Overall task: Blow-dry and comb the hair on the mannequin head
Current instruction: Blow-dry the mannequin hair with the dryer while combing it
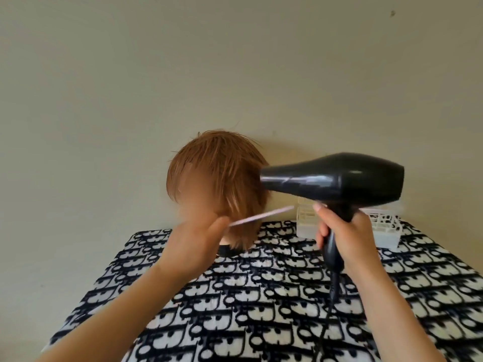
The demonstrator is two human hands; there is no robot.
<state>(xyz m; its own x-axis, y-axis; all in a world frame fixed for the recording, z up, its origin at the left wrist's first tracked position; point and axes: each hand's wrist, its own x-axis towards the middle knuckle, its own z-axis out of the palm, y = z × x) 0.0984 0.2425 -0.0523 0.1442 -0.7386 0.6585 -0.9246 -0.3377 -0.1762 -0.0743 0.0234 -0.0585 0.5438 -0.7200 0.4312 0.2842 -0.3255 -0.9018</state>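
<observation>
A mannequin head point(218, 184) with short reddish-brown hair stands at centre frame on a black-and-white patterned cloth point(261, 296). The left hand point(194, 239), raised before it, pinches a thin pink comb point(261, 217). At right, the right hand point(345, 239) grips a black hair dryer point(337, 178) — nozzle against the hair.

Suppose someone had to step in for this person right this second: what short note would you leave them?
Left hand: closed on a thin pink comb, low in front of the mannequin head, the comb reaching right under the side hair.
Right hand: gripping the handle of the black hair dryer, nozzle aimed at the side of the hair, close to it.
The head stands on the patterned cloth by the wall; white racks sit behind the dryer.
Done: tools in hand, drying and combing under way; the hair looks clumped, possibly damp.
Left: dry and comb the remaining hair.
</observation>
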